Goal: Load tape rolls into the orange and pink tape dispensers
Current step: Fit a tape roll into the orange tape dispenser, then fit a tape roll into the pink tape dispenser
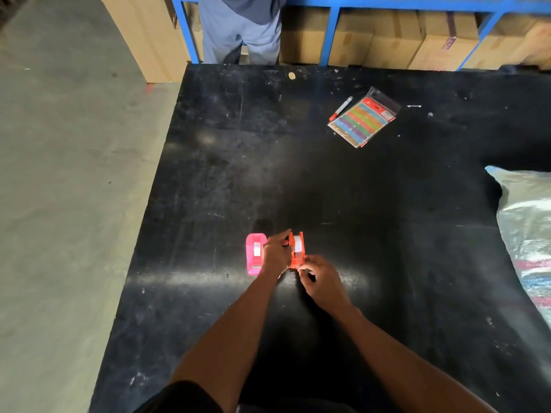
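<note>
An orange tape dispenser (297,252) stands on the black table (328,189) with a pale tape roll (298,244) seated in it. My left hand (275,253) grips its left side. My right hand (320,278) pinches at the dispenser's near end; whether a tape end is between the fingers I cannot tell. A pink tape dispenser (254,254) stands just left of my left hand, apart from it, with a white tape roll (256,249) showing in its top.
At the back right lie a marker pen (340,108) and a clear packet of coloured strips (364,118). A shiny plastic sack (527,231) covers the right edge. Someone's legs (240,31) stand beyond the far edge, before blue racking with cardboard boxes (393,37). Concrete floor lies left.
</note>
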